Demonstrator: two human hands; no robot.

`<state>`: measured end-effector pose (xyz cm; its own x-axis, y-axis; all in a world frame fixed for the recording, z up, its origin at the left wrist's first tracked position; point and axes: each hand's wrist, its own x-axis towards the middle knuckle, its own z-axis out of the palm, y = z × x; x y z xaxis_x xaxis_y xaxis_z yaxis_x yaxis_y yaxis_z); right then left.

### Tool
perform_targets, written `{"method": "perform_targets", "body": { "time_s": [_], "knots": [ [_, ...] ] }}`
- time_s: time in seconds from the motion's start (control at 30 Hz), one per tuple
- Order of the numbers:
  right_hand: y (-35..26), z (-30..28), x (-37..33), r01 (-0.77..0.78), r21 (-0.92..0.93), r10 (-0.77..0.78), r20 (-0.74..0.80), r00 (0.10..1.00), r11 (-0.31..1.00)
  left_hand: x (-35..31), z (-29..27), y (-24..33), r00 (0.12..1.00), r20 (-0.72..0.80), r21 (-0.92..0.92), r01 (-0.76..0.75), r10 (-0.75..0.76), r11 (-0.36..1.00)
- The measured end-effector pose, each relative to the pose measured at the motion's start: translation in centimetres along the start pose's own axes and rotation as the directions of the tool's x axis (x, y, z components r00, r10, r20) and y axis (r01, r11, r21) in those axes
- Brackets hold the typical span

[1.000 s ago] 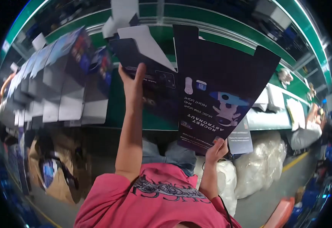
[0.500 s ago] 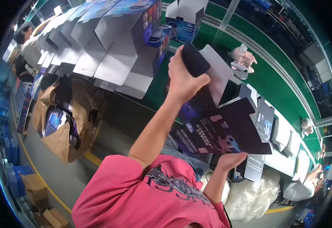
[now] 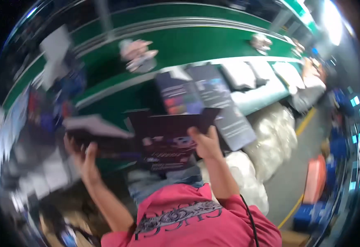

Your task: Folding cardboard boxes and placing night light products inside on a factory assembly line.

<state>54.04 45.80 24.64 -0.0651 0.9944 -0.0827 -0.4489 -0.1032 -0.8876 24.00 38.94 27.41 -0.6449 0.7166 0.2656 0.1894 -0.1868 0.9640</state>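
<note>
Between my two hands is a dark, printed cardboard box (image 3: 167, 144) with its flaps standing open and a pale inner flap at its left. My left hand (image 3: 84, 160) grips the box's left end, thumb toward me and fingers behind; motion blurs it. My right hand (image 3: 206, 144) pinches the right side panel, its thumb on the printed face. Beyond the box lie a dark box with coloured squares (image 3: 182, 99) and a long grey-black box (image 3: 225, 111). What the box holds, if anything, is hidden.
Several open cartons (image 3: 27, 140) stand at the left. Pinkish-white figures (image 3: 138, 54) sit on the green conveyor (image 3: 196, 41). White packages (image 3: 237, 75) lie at the right, above bulging plastic bags (image 3: 276, 140). Another person's hands (image 3: 313, 68) are at the far right.
My view has swung to the right. The box has turned more level in front of me; my left hand has lowered at its left end, and my right hand has risen to its right panel.
</note>
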Motion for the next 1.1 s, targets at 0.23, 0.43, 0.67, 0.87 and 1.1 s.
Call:
{"method": "perform_targets", "body": {
  "time_s": [0.23, 0.43, 0.67, 0.87, 1.1],
  "knots": [
    [-12.8, -1.4, 5.7, 0.363, -0.186, -0.376, -0.041, 0.926, 0.913, -3.0, 0.5, -2.3, 0.897, 0.326, -0.04, 0.329, -0.299, 0.943],
    [-12.9, -4.6, 5.0, 0.48, -0.869, -0.834, 0.35, 0.426, -0.12, -2.7, 14.5, 2.7, 0.876, 0.391, -0.219, 0.386, -0.282, 0.896],
    [-0.5, -12.9, 5.4, 0.071, -0.992, -0.11, 0.083, 0.991, -0.105, -0.1, 25.7, -7.5, 0.887, 0.431, 0.402, -0.025, -0.165, 0.915],
    [2.2, -19.7, 7.7, 0.136, -0.989, 0.005, 0.136, 0.991, -0.066, -4.3, 16.4, -11.7, 0.899, 0.36, 0.317, -0.371, 0.252, 0.873],
    [2.2, -19.3, 7.1, 0.37, -0.923, -0.367, 0.311, 0.877, 0.104, -12.2, -5.9, -13.2, 0.999, 0.035, 0.585, 0.004, -0.03, 0.811]
  ]
}}
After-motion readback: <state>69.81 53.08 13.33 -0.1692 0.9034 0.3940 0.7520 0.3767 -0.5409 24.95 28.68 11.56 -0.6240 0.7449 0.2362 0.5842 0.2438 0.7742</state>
